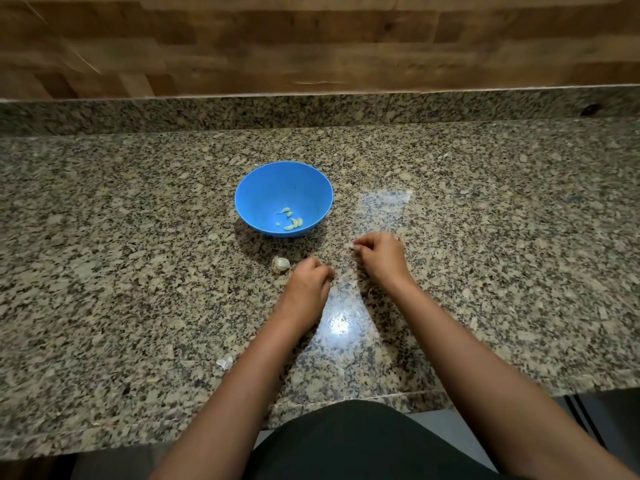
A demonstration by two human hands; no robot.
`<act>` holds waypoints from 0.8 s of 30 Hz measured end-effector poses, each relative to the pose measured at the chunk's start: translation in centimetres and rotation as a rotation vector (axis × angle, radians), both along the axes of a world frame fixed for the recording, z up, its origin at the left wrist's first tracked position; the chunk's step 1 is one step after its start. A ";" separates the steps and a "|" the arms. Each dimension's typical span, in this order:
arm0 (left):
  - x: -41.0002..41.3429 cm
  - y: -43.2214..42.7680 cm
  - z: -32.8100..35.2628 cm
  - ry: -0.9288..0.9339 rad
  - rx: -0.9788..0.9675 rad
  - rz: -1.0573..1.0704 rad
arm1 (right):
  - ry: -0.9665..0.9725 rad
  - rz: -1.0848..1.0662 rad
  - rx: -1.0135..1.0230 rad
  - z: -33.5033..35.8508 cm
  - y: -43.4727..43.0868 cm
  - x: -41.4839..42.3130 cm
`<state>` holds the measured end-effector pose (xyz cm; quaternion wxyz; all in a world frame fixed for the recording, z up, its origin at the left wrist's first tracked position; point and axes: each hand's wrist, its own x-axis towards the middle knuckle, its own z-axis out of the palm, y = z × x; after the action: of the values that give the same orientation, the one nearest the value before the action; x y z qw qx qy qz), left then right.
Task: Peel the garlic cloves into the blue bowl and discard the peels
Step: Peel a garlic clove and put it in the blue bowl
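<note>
A blue bowl [263,188] stands on the granite counter with several peeled garlic cloves [292,221] in its bottom. An unpeeled piece of garlic [280,264] lies just in front of the bowl. My left hand [308,284] rests on the counter right of that garlic, fingers curled; what it holds is hidden. My right hand [379,254] is further right, fingertips pinching a small pale scrap of peel [352,247] on the counter. Thin peels [348,284] lie between the two hands.
Another peel scrap [224,362] lies near the counter's front edge, left of my left forearm. The granite counter [138,254] runs wide to both sides, with a low granite backsplash and a wood-pattern wall behind. My dark-clothed body is against the front edge.
</note>
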<state>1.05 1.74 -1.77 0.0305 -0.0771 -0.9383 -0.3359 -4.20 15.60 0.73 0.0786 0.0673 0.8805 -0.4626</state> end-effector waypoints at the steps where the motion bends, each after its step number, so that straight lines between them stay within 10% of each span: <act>1: 0.0 -0.1 -0.2 0.025 -0.032 -0.020 | 0.003 0.013 0.009 -0.1 0.0 0.4; 14: 1.8 -0.5 -1.1 0.040 0.072 0.134 | 0.093 0.466 0.698 -3.9 0.4 8.3; 24: 4.9 0.1 -1.3 0.007 0.068 0.205 | 0.287 0.428 0.322 -3.1 0.5 8.3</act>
<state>5.93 1.86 -3.04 0.0705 0.0190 -0.9292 -0.3623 4.05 16.09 -2.38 0.0374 -0.1740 0.9389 -0.2946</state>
